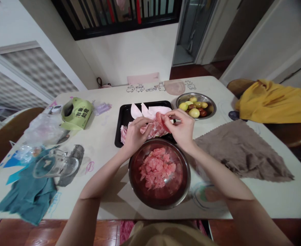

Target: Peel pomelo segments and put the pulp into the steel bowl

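Observation:
Both my hands hold a piece of pink grapefruit (157, 126) above the near edge of a black tray (125, 114). My left hand (135, 135) pinches its left side, fingers closed. My right hand (181, 128) grips its right side, thumb and fingers curled around it. Pale peel pieces (150, 110) lie on the tray behind the fruit. Right below my hands stands a steel bowl (182, 184) with several peeled pink fruit chunks (157, 167) in it.
A smaller steel bowl of small round fruits (196, 106) sits behind right. A brown cloth (240, 150) lies right, a yellow cloth (273, 102) on a chair. At left are a glass jug (54, 164), a teal cloth (30, 194), plastic bags (41, 130) and a green tissue box (76, 112).

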`<control>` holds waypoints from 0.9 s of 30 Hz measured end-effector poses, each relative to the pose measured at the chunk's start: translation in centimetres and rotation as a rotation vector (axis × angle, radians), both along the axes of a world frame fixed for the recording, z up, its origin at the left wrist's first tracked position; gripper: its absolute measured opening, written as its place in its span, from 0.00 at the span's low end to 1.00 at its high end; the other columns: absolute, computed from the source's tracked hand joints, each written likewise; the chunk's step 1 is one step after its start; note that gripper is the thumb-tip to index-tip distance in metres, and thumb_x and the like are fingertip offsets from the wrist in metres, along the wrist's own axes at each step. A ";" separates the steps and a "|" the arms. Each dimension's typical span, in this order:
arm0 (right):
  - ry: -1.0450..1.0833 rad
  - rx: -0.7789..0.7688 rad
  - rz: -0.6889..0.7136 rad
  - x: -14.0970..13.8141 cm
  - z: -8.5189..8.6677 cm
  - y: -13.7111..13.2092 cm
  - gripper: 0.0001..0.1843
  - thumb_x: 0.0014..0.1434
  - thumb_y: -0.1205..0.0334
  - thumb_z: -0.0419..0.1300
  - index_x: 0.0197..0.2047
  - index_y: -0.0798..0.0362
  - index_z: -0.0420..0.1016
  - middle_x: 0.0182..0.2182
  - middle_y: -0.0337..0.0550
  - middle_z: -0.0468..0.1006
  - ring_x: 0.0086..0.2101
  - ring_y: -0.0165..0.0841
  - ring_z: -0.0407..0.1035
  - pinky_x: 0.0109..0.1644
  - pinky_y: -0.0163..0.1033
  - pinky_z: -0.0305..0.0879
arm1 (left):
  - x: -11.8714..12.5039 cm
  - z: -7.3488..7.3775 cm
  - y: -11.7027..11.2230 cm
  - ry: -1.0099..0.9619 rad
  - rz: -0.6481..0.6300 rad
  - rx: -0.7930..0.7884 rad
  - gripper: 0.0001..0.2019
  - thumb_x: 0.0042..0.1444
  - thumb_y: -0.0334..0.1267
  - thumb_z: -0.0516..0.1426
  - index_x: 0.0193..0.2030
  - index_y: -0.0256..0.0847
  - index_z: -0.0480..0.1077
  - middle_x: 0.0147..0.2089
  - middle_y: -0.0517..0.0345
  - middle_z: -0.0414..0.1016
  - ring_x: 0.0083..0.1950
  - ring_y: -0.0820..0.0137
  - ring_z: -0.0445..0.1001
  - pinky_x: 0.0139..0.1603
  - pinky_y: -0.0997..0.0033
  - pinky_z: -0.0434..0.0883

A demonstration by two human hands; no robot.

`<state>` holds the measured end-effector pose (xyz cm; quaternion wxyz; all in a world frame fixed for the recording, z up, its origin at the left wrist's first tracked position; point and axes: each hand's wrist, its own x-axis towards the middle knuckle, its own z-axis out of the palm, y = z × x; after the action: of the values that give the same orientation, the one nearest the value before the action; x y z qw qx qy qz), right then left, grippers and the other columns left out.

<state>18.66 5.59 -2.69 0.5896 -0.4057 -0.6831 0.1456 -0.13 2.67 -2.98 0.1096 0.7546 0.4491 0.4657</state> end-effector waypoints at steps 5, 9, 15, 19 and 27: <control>-0.064 0.115 0.009 -0.4 0.3 -1.4 0.06 0.64 0.67 0.61 0.38 0.49 0.80 0.35 0.39 0.81 0.36 0.30 0.76 0.35 0.33 0.74 | 1.0 1.4 -1.5 -0.195 -0.046 -0.148 0.07 0.64 0.38 0.62 0.45 0.41 0.79 0.42 0.55 0.83 0.38 0.74 0.80 0.40 0.76 0.80; -0.114 0.186 0.015 -0.6 0.3 -2.3 0.07 0.66 0.68 0.61 0.41 0.49 0.80 0.37 0.40 0.83 0.37 0.31 0.78 0.39 0.36 0.76 | 1.2 1.4 -1.8 -0.307 -0.079 -0.223 0.05 0.63 0.40 0.63 0.42 0.41 0.78 0.41 0.57 0.82 0.37 0.74 0.80 0.41 0.75 0.81; -0.160 0.252 0.025 -0.7 0.2 -2.9 0.08 0.65 0.69 0.62 0.43 0.49 0.81 0.38 0.41 0.86 0.40 0.34 0.80 0.48 0.42 0.78 | 1.3 1.5 -2.2 -0.344 -0.092 -0.229 0.04 0.63 0.38 0.63 0.42 0.42 0.77 0.41 0.57 0.81 0.40 0.74 0.79 0.43 0.75 0.81; -0.155 0.248 0.009 -0.6 0.4 -3.0 0.09 0.65 0.68 0.62 0.43 0.46 0.81 0.37 0.39 0.86 0.39 0.33 0.81 0.46 0.42 0.78 | 1.4 1.5 -2.5 -0.351 -0.092 -0.240 0.05 0.65 0.39 0.61 0.43 0.41 0.77 0.42 0.55 0.81 0.42 0.72 0.80 0.45 0.72 0.81; -0.147 0.234 0.033 -0.6 1.0 -3.6 0.08 0.65 0.68 0.62 0.42 0.47 0.82 0.36 0.40 0.86 0.37 0.34 0.80 0.46 0.43 0.78 | 1.6 1.8 -2.6 -0.418 -0.127 -0.244 0.05 0.63 0.38 0.64 0.42 0.40 0.75 0.42 0.56 0.80 0.41 0.74 0.79 0.45 0.75 0.81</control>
<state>18.05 2.02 -1.66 0.5786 -0.3325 -0.7435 0.0444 1.49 0.08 -1.19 0.3194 0.6500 0.4211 0.5460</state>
